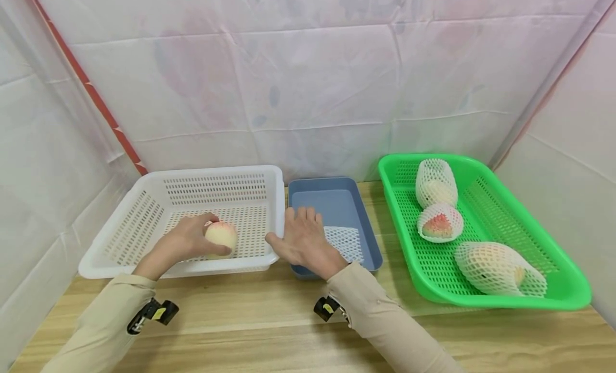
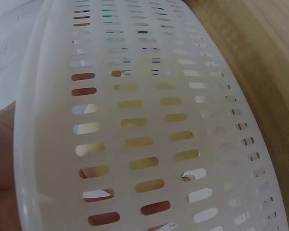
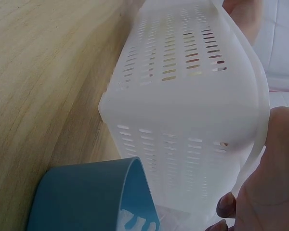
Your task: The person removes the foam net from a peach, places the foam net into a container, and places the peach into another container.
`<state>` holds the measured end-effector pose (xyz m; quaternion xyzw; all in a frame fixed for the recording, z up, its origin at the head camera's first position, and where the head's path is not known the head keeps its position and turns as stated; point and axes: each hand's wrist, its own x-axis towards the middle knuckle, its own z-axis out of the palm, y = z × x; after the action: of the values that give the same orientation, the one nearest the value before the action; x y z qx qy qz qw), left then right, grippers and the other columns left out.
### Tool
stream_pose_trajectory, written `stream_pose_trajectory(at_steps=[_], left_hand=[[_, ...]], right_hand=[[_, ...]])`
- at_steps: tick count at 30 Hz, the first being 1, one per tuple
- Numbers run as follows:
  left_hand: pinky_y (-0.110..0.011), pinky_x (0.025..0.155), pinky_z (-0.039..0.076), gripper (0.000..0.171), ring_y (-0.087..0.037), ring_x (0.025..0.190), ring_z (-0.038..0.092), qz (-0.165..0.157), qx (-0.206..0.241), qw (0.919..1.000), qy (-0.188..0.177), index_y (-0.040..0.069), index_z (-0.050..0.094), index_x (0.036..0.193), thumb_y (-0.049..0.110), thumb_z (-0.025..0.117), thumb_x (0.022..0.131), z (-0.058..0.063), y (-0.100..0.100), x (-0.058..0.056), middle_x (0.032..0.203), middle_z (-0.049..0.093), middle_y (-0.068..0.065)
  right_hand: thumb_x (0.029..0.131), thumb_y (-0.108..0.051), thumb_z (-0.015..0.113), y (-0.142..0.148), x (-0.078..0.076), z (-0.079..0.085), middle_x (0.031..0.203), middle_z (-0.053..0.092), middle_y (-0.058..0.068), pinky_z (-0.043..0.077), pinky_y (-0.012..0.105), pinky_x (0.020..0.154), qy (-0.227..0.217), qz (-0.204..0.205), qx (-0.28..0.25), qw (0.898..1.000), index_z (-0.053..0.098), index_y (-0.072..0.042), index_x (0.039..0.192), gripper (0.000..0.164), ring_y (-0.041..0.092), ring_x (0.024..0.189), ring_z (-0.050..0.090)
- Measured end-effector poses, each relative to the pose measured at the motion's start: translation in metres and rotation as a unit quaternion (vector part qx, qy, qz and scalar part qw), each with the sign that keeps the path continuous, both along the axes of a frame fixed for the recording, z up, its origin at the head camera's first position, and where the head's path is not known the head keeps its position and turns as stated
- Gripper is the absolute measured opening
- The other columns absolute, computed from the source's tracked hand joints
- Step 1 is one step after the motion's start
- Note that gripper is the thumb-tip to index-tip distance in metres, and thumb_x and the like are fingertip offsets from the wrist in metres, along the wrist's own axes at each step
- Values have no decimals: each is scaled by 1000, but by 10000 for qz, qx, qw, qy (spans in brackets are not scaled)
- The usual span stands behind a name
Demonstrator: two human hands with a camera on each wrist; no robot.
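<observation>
Inside the white basket (image 1: 144,228), my left hand (image 1: 180,239) grips a pale peach (image 1: 222,238) with a pink blush, thumb on the near side and fingers at the far side. Through the slots in the left wrist view, yellowish peach skin shows in patches. My right hand (image 1: 305,236) is spread palm down over the blue-grey tray (image 1: 327,194), its thumb reaching toward the white basket's right rim. A white foam net (image 1: 344,243) lies flat in the tray, partly hidden by that hand.
To the right stands a green basket (image 1: 399,234) holding three fruits in foam nets: one at the back (image 1: 437,186), one reddish (image 1: 440,224) and a larger one in front (image 1: 491,266). The wooden table (image 1: 250,319) runs along the front. A hanging sheet (image 1: 313,84) stands behind the containers.
</observation>
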<state>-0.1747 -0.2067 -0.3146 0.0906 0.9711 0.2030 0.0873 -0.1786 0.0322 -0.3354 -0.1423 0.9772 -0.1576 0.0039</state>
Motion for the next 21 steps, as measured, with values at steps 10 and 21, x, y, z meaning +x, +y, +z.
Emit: stream_pose_trajectory(at_steps=[10,21], left_hand=[[-36,60,45,72,-27,81,54,-89,-142,9997,-160,-4,57,117,43,82,68,-5,0,1,92,63,-15],[-36,62,44,70,-24,77,52,-89,-152,9995,-273,-6,56,115,46,79,74,-1,2,4,88,61,-12]], right_hand=[[87,-46,46,0,0,-1,82,43,9,27,35,73,-24,-28,-61,10000,44,-11,88,35,27,81,36],[88,-46,45,-1,0,0,83,43,9,28,35,74,-56,-51,-10,10000,44,-11,89,36,28,81,37]])
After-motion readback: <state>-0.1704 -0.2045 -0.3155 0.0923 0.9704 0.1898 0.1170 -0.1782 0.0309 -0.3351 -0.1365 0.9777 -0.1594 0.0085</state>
